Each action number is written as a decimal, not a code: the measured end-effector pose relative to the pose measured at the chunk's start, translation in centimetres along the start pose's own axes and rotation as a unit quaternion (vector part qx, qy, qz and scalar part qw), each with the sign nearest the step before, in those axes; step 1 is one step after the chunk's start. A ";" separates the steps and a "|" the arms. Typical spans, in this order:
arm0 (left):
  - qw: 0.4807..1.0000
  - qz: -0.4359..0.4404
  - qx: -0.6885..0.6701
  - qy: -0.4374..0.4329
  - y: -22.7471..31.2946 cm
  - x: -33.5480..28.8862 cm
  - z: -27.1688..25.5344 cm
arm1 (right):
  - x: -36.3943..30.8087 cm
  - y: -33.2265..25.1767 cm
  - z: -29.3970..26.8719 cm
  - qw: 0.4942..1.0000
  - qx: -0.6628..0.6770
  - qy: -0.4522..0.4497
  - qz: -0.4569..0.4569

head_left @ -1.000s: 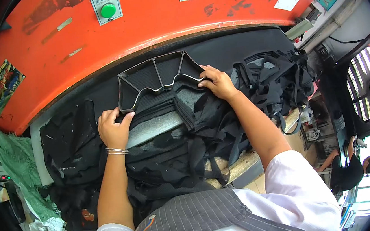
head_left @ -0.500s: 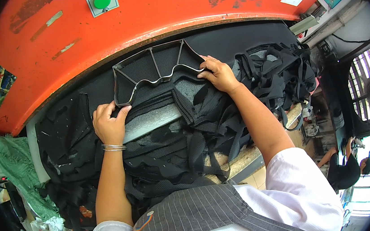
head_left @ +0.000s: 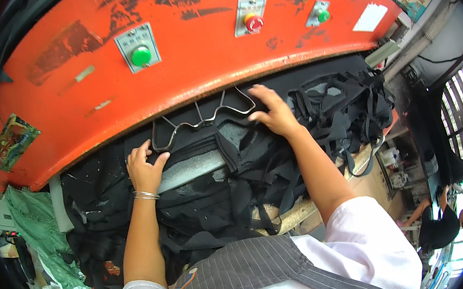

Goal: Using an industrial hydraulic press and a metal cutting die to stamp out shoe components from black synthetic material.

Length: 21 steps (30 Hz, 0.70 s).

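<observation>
A metal cutting die [head_left: 205,123] with a wavy front edge and thin cross bars lies on layered black textured fabric [head_left: 198,149]. Its back part is hidden beneath the orange press head [head_left: 199,52]. At the die's left end is my left hand [head_left: 145,169], thumb and fingers apart around the corner; whether it touches the metal I cannot tell. My right hand [head_left: 280,115] hovers just off the right end, fingers spread and holding nothing.
Black fabric offcuts [head_left: 345,101] are heaped to the right and nearer me. Green buttons [head_left: 141,56] and a red stop button [head_left: 254,24] sit on the press. A green woven sack [head_left: 40,232] hangs at the left. Another person [head_left: 440,227] is at far right.
The die has gone farther back, partly under the press head. My right hand has let go of its right end, and my left hand's grip has loosened. The view has tilted up.
</observation>
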<state>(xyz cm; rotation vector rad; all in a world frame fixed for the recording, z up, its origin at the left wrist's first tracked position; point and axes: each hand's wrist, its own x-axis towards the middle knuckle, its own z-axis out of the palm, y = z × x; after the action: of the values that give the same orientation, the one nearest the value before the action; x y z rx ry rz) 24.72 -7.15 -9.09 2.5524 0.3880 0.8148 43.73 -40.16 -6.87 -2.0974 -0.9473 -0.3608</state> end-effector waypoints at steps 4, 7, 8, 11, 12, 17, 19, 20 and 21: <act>0.977 -0.068 -0.199 0.017 1.2 -0.1 -3.3 | 1.4 1.2 -4.5 0.935 0.123 0.331 0.045; 0.972 -0.016 -0.233 0.009 4.4 -0.3 -5.5 | 4.5 0.8 -10.9 0.872 0.138 0.467 0.047; 0.966 -0.002 -0.259 0.004 6.0 -0.5 -6.0 | 5.8 0.7 -12.7 0.847 0.127 0.515 0.037; 0.959 0.089 -0.270 0.006 10.6 -0.9 -8.3 | 8.9 0.3 -16.3 0.810 0.137 0.570 0.034; 0.956 0.124 -0.263 0.026 12.7 -0.8 -8.9 | 9.7 1.6 -18.0 0.792 0.108 0.598 0.059; 0.898 0.349 -0.097 0.250 16.8 2.0 -10.4 | 10.9 0.4 -17.5 0.801 0.042 0.582 0.134; 0.923 0.334 0.053 0.186 16.0 4.0 -11.4 | 10.4 -0.6 -17.7 0.828 0.048 0.550 0.101; 0.933 0.314 0.013 0.175 17.1 3.7 -11.4 | 9.6 -0.4 -18.3 0.829 0.040 0.548 0.105; 0.935 0.312 0.007 0.170 17.5 3.1 -11.7 | 8.5 -0.4 -19.0 0.840 0.065 0.530 0.094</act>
<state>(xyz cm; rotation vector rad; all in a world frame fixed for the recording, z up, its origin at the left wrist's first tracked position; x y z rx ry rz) 22.39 -17.51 9.34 2.5593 -0.3515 1.4893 50.35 -50.14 10.19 -1.4596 -0.0833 -1.1531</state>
